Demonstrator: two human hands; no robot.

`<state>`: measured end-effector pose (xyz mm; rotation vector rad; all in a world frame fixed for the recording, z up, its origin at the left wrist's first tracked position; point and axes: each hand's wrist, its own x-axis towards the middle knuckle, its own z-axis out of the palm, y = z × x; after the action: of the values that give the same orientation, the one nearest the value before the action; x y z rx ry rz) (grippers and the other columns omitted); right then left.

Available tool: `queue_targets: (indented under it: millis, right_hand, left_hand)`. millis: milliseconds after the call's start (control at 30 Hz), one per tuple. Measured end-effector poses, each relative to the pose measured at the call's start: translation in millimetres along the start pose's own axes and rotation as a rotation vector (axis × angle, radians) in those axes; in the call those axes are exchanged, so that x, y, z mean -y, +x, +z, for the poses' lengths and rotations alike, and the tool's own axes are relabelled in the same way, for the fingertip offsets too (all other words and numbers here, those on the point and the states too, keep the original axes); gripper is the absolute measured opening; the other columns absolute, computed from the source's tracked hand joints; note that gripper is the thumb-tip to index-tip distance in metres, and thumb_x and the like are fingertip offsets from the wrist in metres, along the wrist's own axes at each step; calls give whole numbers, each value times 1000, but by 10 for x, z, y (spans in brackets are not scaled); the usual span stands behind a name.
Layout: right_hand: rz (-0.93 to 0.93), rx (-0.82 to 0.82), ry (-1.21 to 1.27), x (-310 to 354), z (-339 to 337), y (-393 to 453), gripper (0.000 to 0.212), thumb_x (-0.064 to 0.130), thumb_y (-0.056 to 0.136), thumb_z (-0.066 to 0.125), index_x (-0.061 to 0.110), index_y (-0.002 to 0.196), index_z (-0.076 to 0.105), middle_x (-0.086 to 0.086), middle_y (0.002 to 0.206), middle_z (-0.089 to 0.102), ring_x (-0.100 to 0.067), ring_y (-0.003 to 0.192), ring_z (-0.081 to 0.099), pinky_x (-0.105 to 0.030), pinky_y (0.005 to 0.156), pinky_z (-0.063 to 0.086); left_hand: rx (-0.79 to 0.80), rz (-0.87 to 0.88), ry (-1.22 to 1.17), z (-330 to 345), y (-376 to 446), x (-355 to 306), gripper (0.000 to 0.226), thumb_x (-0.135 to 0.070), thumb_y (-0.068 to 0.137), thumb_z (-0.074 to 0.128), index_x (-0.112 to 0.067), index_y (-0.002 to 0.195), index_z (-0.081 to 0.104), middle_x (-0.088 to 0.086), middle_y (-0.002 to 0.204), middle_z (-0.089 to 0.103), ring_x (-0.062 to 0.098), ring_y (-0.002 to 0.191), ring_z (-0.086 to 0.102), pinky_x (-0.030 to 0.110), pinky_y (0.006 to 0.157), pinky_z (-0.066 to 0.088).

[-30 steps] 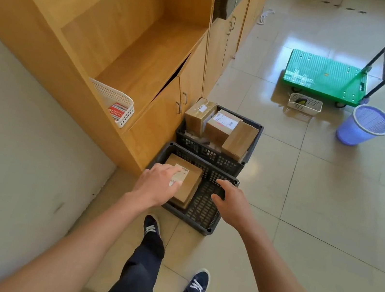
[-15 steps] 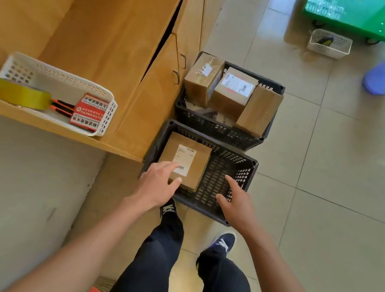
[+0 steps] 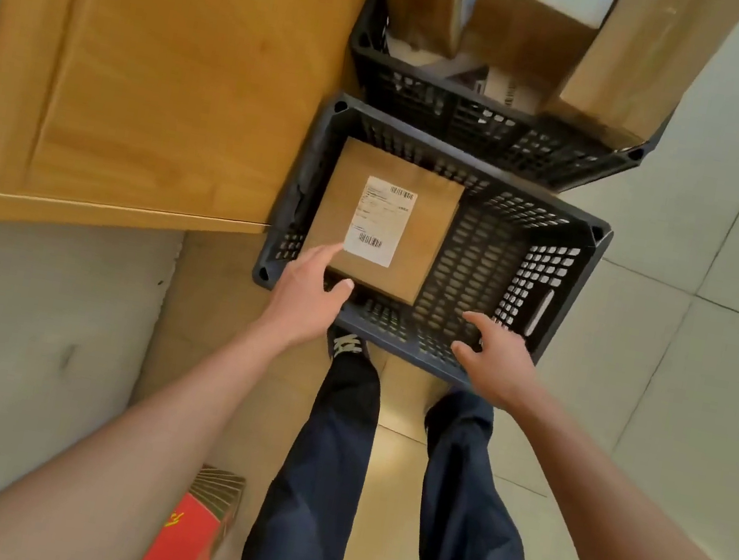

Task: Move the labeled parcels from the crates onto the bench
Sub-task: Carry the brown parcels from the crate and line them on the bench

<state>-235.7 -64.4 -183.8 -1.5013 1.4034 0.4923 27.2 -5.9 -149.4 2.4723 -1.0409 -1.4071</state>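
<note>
One labeled parcel (image 3: 386, 224) lies in the near crate (image 3: 567, 283), left side. Our left hand (image 3: 305, 298) touches its near corner, fingers spread; our right hand (image 3: 496, 359) hovers relaxed over the crate's rim, grasping nothing.

Near crate (image 3: 548, 280): a dark, perforated plastic crate standing on the floor against the wooden cabinet. Inside it, in the left half, one brown cardboard parcel (image 3: 418, 239) lies flat on the crate's bottom, its white label (image 3: 380, 221) with barcodes facing up. The right half of the bottom shows only the perforated floor. Far crate (image 3: 482, 118): a second dark crate of the same kind, touching the near crate's far wall. It holds several brown cardboard parcels (image 3: 628, 64) standing upright and rising above its rim; the middle one bears a white label on top, cut off by the picture's upper edge.
</note>
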Motion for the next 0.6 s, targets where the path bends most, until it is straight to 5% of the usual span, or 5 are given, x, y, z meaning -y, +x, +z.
queue_targets:
  millis: [233,333,433,500,600]
  right_hand:
    - [-3,-86,152,-133,536,1051,69,28,97,65,30,156,30,-6,137,60,2,60,55,-2,47,38]
    - [1,-184,253,-40,659,1469,75,25,95,68,29,157,27,-3,139,58,6,69,61,-3,44,40]
    - [-58,-264,363,65,807,1787,78,24,92,71,29,156,26,3,136,59,3,99,66,-2,70,48]
    - [-57,-296,427,105,907,1939,88,28,90,74,30,157,18,1,148,52,-16,128,56,-28,101,50]
    - [-29,-307,466,149,1052,2094,107,35,85,79,31,160,3,-2,153,45,-22,138,47,-48,114,41]
  left_hand:
    - [-11,-34,-69,461,805,510,61,-34,102,57,-32,157,32,-11,162,31,15,147,29,34,108,27]
    - [-24,-31,-74,559,1136,679,62,-36,102,57,-32,158,30,-9,164,28,16,150,27,37,113,27]
    - [-52,-40,-53,630,1424,824,64,-36,101,59,-33,158,29,-6,168,22,19,153,22,46,120,24]
    - [-61,-42,-34,680,1577,897,65,-36,101,58,-34,159,27,-4,169,17,20,154,19,47,121,23]
    - [-61,-54,-24,738,1730,993,68,-35,102,58,-36,160,23,-3,171,8,22,156,13,48,121,22]
